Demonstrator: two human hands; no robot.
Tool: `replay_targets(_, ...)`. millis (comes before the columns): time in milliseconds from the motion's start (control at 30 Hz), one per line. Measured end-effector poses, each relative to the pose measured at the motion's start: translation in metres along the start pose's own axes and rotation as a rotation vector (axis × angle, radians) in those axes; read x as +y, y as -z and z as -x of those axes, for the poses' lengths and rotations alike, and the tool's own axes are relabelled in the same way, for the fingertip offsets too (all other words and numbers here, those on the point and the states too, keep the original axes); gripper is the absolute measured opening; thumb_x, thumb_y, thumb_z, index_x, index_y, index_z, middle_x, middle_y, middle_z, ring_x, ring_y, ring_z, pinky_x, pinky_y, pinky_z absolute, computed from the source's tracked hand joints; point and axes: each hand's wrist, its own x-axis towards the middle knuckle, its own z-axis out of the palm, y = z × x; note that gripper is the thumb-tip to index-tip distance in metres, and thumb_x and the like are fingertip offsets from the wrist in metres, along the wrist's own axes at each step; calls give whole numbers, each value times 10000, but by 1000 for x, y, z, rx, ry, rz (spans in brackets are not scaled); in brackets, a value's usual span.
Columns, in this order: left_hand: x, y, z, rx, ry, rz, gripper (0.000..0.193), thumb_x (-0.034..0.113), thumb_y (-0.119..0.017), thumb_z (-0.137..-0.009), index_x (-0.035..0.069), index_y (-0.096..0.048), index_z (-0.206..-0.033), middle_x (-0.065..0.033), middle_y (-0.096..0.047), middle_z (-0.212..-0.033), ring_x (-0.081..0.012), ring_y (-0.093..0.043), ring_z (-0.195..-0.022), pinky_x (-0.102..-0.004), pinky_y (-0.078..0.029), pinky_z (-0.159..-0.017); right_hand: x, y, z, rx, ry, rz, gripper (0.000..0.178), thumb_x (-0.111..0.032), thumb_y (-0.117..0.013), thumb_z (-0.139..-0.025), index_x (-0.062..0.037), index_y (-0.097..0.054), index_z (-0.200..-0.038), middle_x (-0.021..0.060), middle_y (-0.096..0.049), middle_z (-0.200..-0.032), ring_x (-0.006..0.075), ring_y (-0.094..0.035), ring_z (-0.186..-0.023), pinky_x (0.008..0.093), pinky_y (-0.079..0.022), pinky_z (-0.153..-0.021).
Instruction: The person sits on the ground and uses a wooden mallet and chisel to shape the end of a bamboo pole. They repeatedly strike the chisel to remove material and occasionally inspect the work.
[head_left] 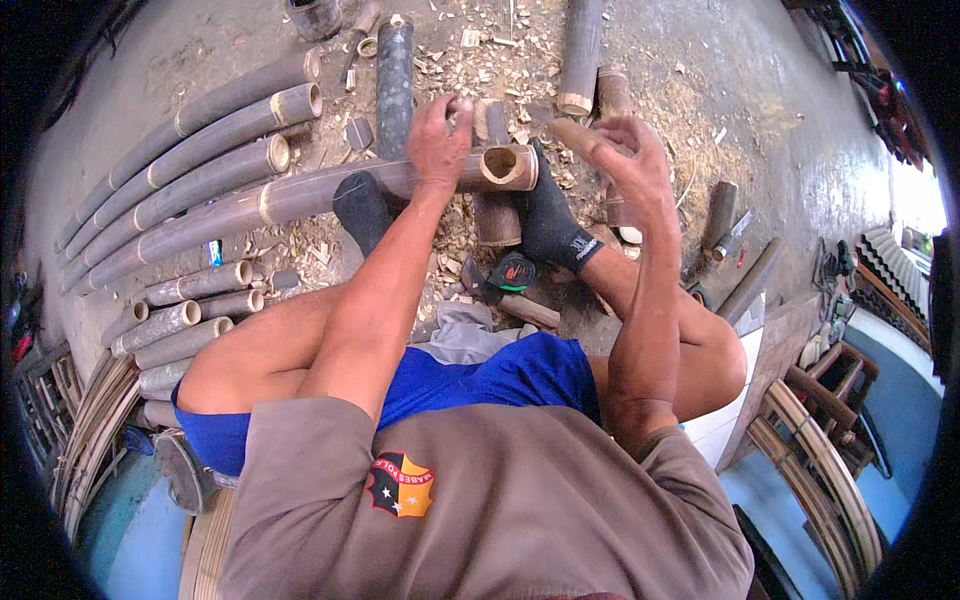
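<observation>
Long bamboo pole (300, 195) is laid across the lap area, hollow cut end (510, 166) pointing right, tube wall thick and pale, outer skin smooth grey-brown with ringed nodes. Left hand (440, 135) is clamped over the top of the pole just behind the open end, fingers curled around it. Right hand (625, 160) is raised just right of the open end, closed around a handle-like wooden piece (575, 135); what the piece is can't be made out. Feet are in dark socks (550, 225), planted either side of a short wooden block (497, 215) under the pole end.

More bamboo poles (200, 140) are stacked parallel at left, same grey-brown skin, cut ends round and hollow. Shorter bamboo sections (190, 300) are piled below them. A dark, mottled cylinder (394, 75) stands upright-looking beyond the hand. Pale wood chips (470, 60) are scattered thick over the rough concrete floor (760, 110). A small green-and-black tool (512, 272) lies between the feet.
</observation>
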Motion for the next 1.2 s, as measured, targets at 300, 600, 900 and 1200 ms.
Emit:
replay_targets(300, 119, 3, -56, -592, -43, 529, 747, 686, -428, -994, -5, -636, -1184, -140, -677, -1000, -306, -635, -934, -418, -481, -826, -54, 0, -87, 78, 364, 23, 527, -323, -710, -868, -24, -619, -1293, 89, -696, -941, 150, -630, -834, 344, -522, -726)
replay_targets(600, 52, -38, -23, -139, 717, 850, 697, 663, -247, -1055, 62, -589, -965, -59, -606, -765, -169, -603, -690, -373, -448, -503, -5, -162, -166, -340, 144, -243, 500, -398, -736, -802, 25, -714, -1068, 140, -716, -918, 197, -657, -822, 379, -538, -737)
replay_targets(900, 28, -70, -18, -138, 948, 862, 762, 685, -244, -1044, 33, -627, -952, -56, -599, -750, -177, -573, -666, -371, -463, -579, 48, -187, -199, -552, -114, -127, 458, -437, -768, -841, -24, -736, -1036, 69, -668, -866, 181, -601, -755, 363, -509, -683)
replay_targets(1200, 22, -105, -19, -604, 314, 450, 1043, 841, -186, -941, -70, -669, -780, -195, -638, -626, -297, -699, -621, -462, -526, -594, 76, -109, -153, 97, -312, -524, 281, -288, -692, -934, -34, -664, -1048, 28, -616, -864, 144, -574, -754, 321, -502, -683)
